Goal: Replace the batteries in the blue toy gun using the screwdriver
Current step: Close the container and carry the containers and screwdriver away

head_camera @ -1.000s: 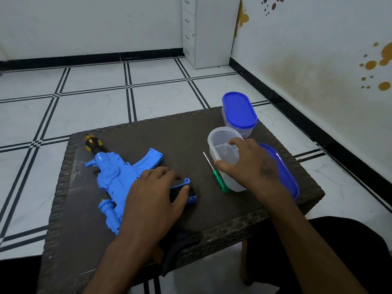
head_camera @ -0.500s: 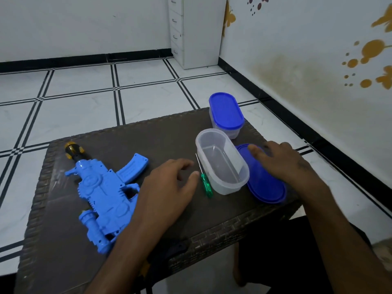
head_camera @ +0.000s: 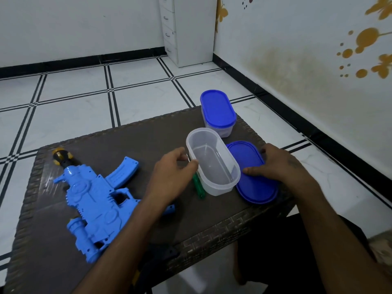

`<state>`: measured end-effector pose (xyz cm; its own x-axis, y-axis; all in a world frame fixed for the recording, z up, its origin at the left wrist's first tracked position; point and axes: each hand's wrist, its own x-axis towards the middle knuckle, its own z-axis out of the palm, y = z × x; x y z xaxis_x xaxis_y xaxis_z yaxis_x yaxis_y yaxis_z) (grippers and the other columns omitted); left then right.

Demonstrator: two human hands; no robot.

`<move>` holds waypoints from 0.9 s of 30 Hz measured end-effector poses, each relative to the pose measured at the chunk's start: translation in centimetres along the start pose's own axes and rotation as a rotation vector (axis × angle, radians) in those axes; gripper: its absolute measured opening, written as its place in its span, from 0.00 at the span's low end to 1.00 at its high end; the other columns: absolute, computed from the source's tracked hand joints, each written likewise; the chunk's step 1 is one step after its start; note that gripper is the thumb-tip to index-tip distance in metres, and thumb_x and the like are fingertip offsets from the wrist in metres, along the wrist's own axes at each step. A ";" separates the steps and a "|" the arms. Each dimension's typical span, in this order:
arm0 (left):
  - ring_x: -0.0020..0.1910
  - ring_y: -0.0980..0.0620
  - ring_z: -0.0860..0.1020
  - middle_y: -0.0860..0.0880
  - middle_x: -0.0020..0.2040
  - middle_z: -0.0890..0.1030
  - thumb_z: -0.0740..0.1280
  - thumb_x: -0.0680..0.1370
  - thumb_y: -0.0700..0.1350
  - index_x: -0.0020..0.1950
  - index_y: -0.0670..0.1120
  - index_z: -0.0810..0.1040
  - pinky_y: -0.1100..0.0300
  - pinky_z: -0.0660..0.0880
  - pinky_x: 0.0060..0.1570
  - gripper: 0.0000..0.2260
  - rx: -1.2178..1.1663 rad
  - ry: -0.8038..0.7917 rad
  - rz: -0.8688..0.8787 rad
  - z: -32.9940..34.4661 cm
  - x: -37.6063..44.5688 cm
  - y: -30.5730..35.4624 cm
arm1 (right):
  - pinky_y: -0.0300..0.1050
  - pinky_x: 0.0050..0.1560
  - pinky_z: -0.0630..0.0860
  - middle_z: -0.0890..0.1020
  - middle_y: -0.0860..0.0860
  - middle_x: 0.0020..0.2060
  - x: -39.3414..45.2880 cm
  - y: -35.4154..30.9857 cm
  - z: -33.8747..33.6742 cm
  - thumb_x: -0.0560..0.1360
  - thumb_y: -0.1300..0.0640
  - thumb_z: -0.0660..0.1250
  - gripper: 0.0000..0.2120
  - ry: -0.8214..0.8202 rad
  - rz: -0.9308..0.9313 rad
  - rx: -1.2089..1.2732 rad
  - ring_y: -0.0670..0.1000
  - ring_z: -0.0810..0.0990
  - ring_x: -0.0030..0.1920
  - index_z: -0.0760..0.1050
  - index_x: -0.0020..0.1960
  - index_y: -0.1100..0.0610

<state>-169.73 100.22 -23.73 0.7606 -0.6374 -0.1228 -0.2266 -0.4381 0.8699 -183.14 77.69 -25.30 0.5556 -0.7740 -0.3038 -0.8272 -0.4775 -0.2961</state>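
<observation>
The blue toy gun [head_camera: 95,200] lies flat on the left half of the brown woven table [head_camera: 118,139], its yellow and black muzzle pointing to the far left corner. My left forearm hides part of its rear end. A green-handled screwdriver [head_camera: 198,188] lies beside the open clear container [head_camera: 213,162]. My left hand [head_camera: 171,177] is over it, thumb and forefinger pinching its thin metal shaft. My right hand [head_camera: 280,166] rests on the loose blue lid [head_camera: 257,190], thumb on top, fingers at its far edge.
A second clear container with a blue lid on [head_camera: 218,112] stands at the table's far right corner. A black object [head_camera: 167,252] hangs at the table's front edge. Tiled floor surrounds the table, and a wall runs along the right.
My left hand left the gun, crossed right to the screwdriver and closed its fingers on the shaft. My right hand let go of the clear container and settled on the blue lid.
</observation>
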 end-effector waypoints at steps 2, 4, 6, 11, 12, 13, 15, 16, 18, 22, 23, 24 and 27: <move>0.48 0.53 0.82 0.57 0.52 0.80 0.68 0.77 0.49 0.46 0.62 0.74 0.47 0.80 0.54 0.07 -0.039 -0.022 0.008 0.3 0.4 0.2 | 0.47 0.45 0.75 0.79 0.51 0.55 -0.1 0.0 -0.5 0.67 0.40 0.77 0.34 0.031 -0.034 0.145 0.53 0.79 0.52 0.72 0.66 0.55; 0.49 0.52 0.82 0.54 0.54 0.80 0.69 0.77 0.48 0.55 0.57 0.77 0.47 0.80 0.54 0.08 -0.072 -0.046 -0.003 0.6 0.8 0.4 | 0.42 0.36 0.71 0.79 0.49 0.44 -0.6 -0.3 -0.9 0.70 0.48 0.75 0.24 0.095 -0.096 0.305 0.48 0.78 0.43 0.75 0.62 0.56; 0.51 0.51 0.82 0.53 0.54 0.80 0.69 0.77 0.47 0.62 0.53 0.77 0.50 0.80 0.53 0.14 -0.099 -0.053 -0.024 0.9 1.1 0.4 | 0.39 0.34 0.69 0.79 0.50 0.44 -1.1 -0.7 -1.0 0.73 0.55 0.73 0.15 0.159 -0.167 0.441 0.45 0.77 0.40 0.76 0.57 0.54; 0.49 0.51 0.82 0.49 0.51 0.80 0.70 0.77 0.45 0.63 0.56 0.75 0.60 0.81 0.47 0.16 -0.220 -0.070 -0.001 1.4 1.0 0.2 | 0.37 0.40 0.70 0.76 0.43 0.47 -2.8 -2.6 -0.7 0.77 0.55 0.68 0.08 0.124 -0.326 0.605 0.42 0.76 0.46 0.70 0.53 0.49; 0.48 0.51 0.83 0.48 0.50 0.80 0.70 0.77 0.44 0.64 0.56 0.75 0.62 0.81 0.45 0.17 -0.247 -0.073 0.004 1.5 1.0 0.1 | 0.37 0.41 0.70 0.76 0.41 0.47 -3.1 -3.1 -0.5 0.77 0.54 0.68 0.08 0.096 -0.346 0.626 0.41 0.76 0.47 0.69 0.52 0.47; 0.47 0.52 0.83 0.48 0.49 0.80 0.71 0.77 0.44 0.65 0.57 0.74 0.64 0.80 0.43 0.18 -0.280 -0.081 0.006 1.6 1.1 0.0 | 0.37 0.41 0.70 0.75 0.40 0.47 -3.2 -3.5 -0.3 0.77 0.53 0.68 0.09 0.076 -0.363 0.639 0.41 0.76 0.47 0.68 0.51 0.46; 0.45 0.54 0.84 0.48 0.46 0.82 0.71 0.77 0.43 0.64 0.59 0.73 0.67 0.79 0.40 0.19 -0.347 -0.109 0.015 1.8 1.1 -0.1 | 0.39 0.41 0.71 0.74 0.42 0.47 -3.4 -4.3 0.2 0.77 0.51 0.68 0.10 0.054 -0.394 0.637 0.43 0.76 0.46 0.66 0.50 0.45; 0.43 0.55 0.84 0.49 0.44 0.82 0.71 0.77 0.42 0.64 0.59 0.74 0.67 0.79 0.41 0.19 -0.375 -0.120 0.024 2.0 1.1 -0.1 | 0.41 0.42 0.73 0.74 0.44 0.48 -3.5 -4.7 0.4 0.76 0.51 0.68 0.11 0.041 -0.404 0.629 0.44 0.76 0.47 0.66 0.51 0.46; 0.42 0.56 0.84 0.51 0.40 0.82 0.70 0.77 0.39 0.60 0.59 0.76 0.65 0.80 0.42 0.17 -0.428 -0.130 0.042 2.2 1.0 -0.3 | 0.43 0.44 0.76 0.74 0.48 0.52 -3.6 -5.4 0.6 0.76 0.52 0.67 0.12 0.020 -0.416 0.602 0.50 0.78 0.50 0.64 0.54 0.48; 0.42 0.54 0.83 0.52 0.37 0.83 0.68 0.79 0.38 0.56 0.60 0.76 0.64 0.80 0.43 0.16 -0.506 -0.147 0.023 2.2 1.0 -0.5 | 0.37 0.43 0.72 0.71 0.49 0.60 -3.6 -5.9 0.1 0.76 0.52 0.68 0.19 -0.004 -0.431 0.594 0.46 0.76 0.51 0.66 0.63 0.43; 0.41 0.54 0.83 0.52 0.38 0.84 0.66 0.80 0.38 0.58 0.59 0.76 0.64 0.80 0.43 0.15 -0.539 -0.156 -0.004 2.2 1.0 -0.5 | 0.37 0.44 0.72 0.70 0.49 0.63 -3.7 -5.9 0.1 0.75 0.51 0.69 0.21 -0.001 -0.440 0.563 0.45 0.75 0.52 0.66 0.65 0.42; 0.41 0.54 0.83 0.51 0.40 0.85 0.64 0.81 0.39 0.60 0.57 0.77 0.64 0.80 0.42 0.14 -0.569 -0.166 -0.035 2.1 1.1 -0.5 | 0.39 0.47 0.73 0.70 0.49 0.65 -3.8 -6.0 0.1 0.74 0.49 0.69 0.23 0.017 -0.453 0.496 0.46 0.74 0.55 0.67 0.67 0.41; 0.44 0.53 0.84 0.48 0.46 0.86 0.61 0.83 0.44 0.60 0.53 0.80 0.63 0.80 0.43 0.11 -0.567 -0.174 -0.097 1.8 1.4 -0.7 | 0.57 0.66 0.71 0.66 0.50 0.72 -4.2 -6.7 0.7 0.73 0.42 0.69 0.30 0.096 -0.465 0.213 0.53 0.69 0.68 0.64 0.73 0.41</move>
<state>-169.67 98.48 -25.34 0.6398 -0.7270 -0.2492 0.2349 -0.1238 0.9641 -179.89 84.44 -22.69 0.8419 -0.5394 -0.0143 -0.4534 -0.6928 -0.5608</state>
